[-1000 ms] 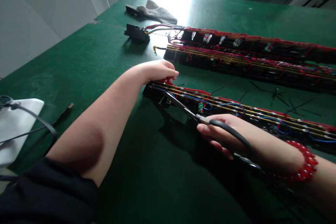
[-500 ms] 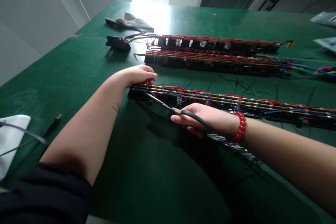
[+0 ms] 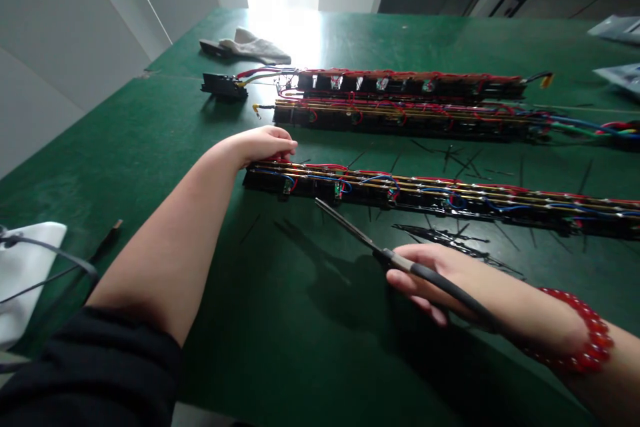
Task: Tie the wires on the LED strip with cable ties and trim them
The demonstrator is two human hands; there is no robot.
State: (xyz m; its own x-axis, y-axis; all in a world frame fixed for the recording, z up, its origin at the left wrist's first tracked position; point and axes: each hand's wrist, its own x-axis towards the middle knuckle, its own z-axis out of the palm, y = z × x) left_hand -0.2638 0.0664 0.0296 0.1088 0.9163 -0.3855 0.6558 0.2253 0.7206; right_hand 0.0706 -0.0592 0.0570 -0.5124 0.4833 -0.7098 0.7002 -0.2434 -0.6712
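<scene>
A long black strip with brass rods, red and blue wires and small green circuit boards lies across the table in front of me. At its left end, my left hand bends over the far edge with curled fingers, apparently gripping it; the contact is partly hidden. My right hand is closed around scissors with dark handles, their blades together and pointing up-left. The tips stay just short of the strip's near side. Thin black offcuts lie in a pile beyond my right hand.
Two more wired strips lie farther back, with a black connector on cables at their left. A pale glove rests behind them. Plastic bags are at the right edge, a white object with a cable at the left.
My right hand has drawn the scissors back from the strip, toward me and to the right, uncovering the pile of black offcuts. My left hand has stayed at the strip's end.
</scene>
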